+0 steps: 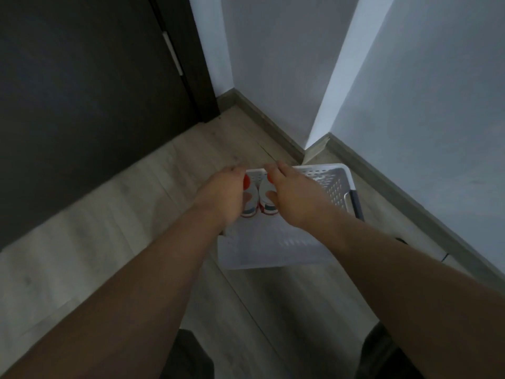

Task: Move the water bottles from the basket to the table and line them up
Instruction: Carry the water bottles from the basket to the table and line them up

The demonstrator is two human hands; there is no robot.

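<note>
Red-capped bottles (251, 203) seem gripped by left hand (222, 191) and right hand (291, 192).

This looks like a room or hallway corner in a home. Pale wood-look laminate flooring (82, 242) runs beneath both hands and out to the left of the left hand (221, 192). Beyond the right hand (292, 198), plain white painted walls (273, 50) meet in a corner, with a grey skirting board (273, 127) along their foot. Up and to the left of the left hand stands a dark brown door panel (82, 77) with a slim pale handle (172, 53). A white perforated plastic household basket (322, 168) sits on the floor directly under the hands, with a water bottle (250, 199) inside.
</note>
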